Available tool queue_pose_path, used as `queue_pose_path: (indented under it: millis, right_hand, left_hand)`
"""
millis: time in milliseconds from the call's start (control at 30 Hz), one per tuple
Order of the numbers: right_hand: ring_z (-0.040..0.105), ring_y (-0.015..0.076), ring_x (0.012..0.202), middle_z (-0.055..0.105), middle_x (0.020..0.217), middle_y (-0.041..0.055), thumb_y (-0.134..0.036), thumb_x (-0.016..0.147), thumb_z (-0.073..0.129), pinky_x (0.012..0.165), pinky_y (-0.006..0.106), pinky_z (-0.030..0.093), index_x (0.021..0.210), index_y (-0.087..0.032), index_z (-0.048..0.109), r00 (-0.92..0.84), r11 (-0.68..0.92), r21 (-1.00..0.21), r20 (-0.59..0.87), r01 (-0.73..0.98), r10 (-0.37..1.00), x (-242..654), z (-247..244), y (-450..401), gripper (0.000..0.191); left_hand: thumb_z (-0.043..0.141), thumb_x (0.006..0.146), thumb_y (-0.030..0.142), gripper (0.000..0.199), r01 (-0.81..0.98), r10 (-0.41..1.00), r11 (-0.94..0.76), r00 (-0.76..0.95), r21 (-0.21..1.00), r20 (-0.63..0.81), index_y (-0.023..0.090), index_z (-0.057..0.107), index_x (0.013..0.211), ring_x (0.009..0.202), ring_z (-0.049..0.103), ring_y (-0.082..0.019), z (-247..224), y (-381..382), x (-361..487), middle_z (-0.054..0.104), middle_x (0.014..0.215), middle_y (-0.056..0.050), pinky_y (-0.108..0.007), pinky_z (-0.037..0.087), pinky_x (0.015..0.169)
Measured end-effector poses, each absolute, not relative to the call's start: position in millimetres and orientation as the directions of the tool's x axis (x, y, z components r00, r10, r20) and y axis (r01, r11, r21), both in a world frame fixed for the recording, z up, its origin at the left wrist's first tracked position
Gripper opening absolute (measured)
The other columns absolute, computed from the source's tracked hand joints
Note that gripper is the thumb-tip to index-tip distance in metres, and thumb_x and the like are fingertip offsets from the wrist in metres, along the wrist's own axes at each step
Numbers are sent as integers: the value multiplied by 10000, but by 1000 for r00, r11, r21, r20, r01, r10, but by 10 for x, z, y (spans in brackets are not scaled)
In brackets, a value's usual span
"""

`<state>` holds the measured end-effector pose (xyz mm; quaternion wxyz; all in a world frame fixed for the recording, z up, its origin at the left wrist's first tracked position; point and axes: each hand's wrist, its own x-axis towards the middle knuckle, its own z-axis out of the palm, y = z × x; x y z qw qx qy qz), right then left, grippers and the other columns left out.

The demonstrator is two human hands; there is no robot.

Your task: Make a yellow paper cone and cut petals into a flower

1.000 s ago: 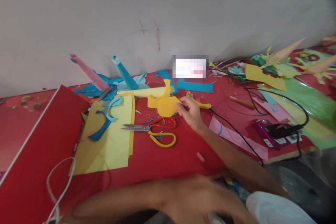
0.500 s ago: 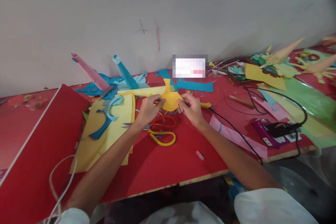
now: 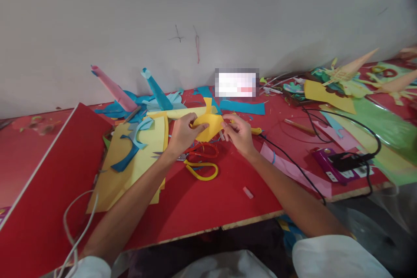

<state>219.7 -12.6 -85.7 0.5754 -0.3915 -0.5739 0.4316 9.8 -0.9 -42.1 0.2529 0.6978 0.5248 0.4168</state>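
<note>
A yellow paper piece (image 3: pixel 210 127) is held up between my two hands, with its surface curved. My left hand (image 3: pixel 186 132) pinches its left side between thumb and fingers. At its right edge my right hand (image 3: pixel 238 132) grips with thumb and fingertips. Below the paper, scissors with one red and one yellow handle (image 3: pixel 203 179) lie on the red table (image 3: pixel 208 208), blades pointing left. A rolled pale yellow paper (image 3: pixel 176 113) is behind my left hand. The yellow handle of a tool (image 3: pixel 256 131) with a black cord lies right of my right hand.
Yellow sheets (image 3: pixel 110 182) with blue cut paper (image 3: pixel 125 163) lie left. Pink (image 3: pixel 114 89) and blue (image 3: pixel 157 90) paper cones stand behind. A blue strip (image 3: pixel 244 107) lies near a blurred-out bright rectangle (image 3: pixel 236 83). A purple power box (image 3: pixel 332 167) with black cables is right.
The yellow paper has gone from nearly flat to bent, its lower edge now tilted. My left fingers have shifted over its left side. Both hands still hold it.
</note>
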Motion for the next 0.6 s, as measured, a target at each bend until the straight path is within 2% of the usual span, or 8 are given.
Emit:
queue_pose_path:
  millis: [167,300,467,600]
  right_hand:
    - [429,105,364,481,465,-95,-651,925,726,418,267,355,992,-234,706,-47,323,-944,327,-69,944,2230,-798,-115,423]
    - [480,112,415,539,540,-81,-708,943,679,437,263,367,1136,-240,685,-147,265,-959,278,-102,949,2266,-789,-90,507]
    - [511,131,478,604,684,-43,-778,929,643,462,285,407,1278,-276,627,-214,229,-970,241,-80,947,2254,-885,-36,612]
    - [525,159,512,578,727,-34,-751,931,664,469,301,424,1311,-319,592,-228,185,-979,199,-82,953,2231,-973,-16,580]
  left_hand:
    - [825,817,468,573,541,946,-302,68,785,317,224,329,663,614,258,-121,-387,-14,81,302,652,52,-308,184,571]
    - [850,833,433,591,589,928,-343,88,732,363,223,324,663,619,259,-127,-375,-27,77,315,643,55,-319,204,598]
    - [773,933,453,564,678,860,-480,239,557,450,229,327,670,657,350,-170,-377,-76,111,427,662,21,-341,241,643]
    - [661,1027,433,450,761,803,-558,395,330,448,225,432,700,754,484,-208,-365,-140,144,569,720,-21,-359,314,703]
